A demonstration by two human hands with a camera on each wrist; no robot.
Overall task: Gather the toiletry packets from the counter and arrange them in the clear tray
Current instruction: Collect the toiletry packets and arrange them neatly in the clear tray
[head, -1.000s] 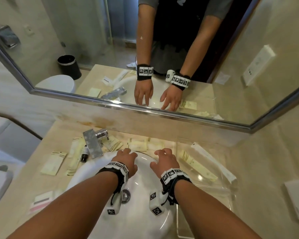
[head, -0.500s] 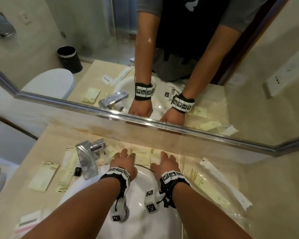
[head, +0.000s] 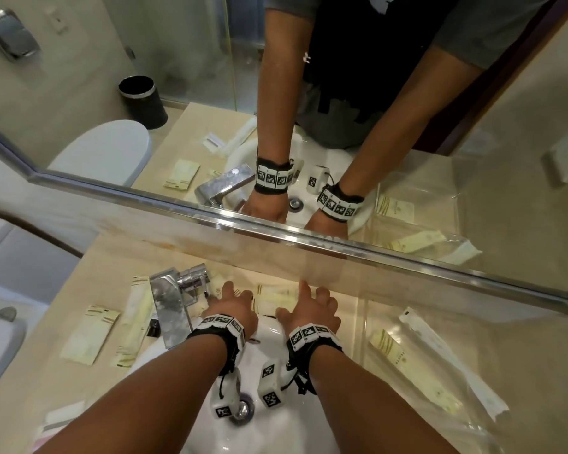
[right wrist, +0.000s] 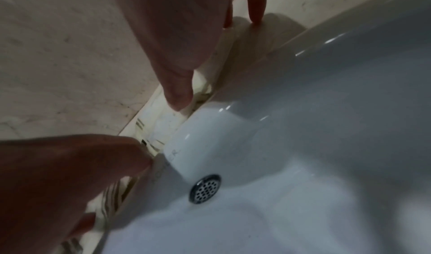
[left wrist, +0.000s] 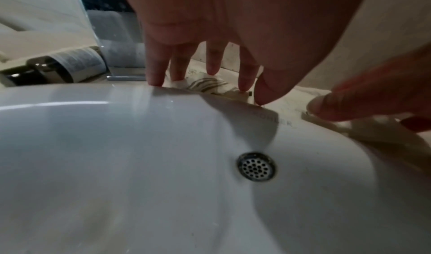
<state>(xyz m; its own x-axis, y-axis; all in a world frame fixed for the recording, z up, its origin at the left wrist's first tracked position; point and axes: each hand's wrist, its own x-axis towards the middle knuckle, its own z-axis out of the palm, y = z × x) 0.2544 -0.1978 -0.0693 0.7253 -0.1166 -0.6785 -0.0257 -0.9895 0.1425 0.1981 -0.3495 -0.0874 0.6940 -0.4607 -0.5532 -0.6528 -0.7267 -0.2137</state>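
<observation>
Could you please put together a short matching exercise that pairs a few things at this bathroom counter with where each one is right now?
Things:
1. long white sachet
2. small dark-capped bottle
3. left hand
4. black bin

Places:
A. on the floor, seen in the mirror
B. in the clear tray, right of the basin
C. beside the base of the chrome tap, at its left
D. fingers down on the packets behind the basin rim

Pairs: 1-B, 2-C, 3-D, 4-A
</observation>
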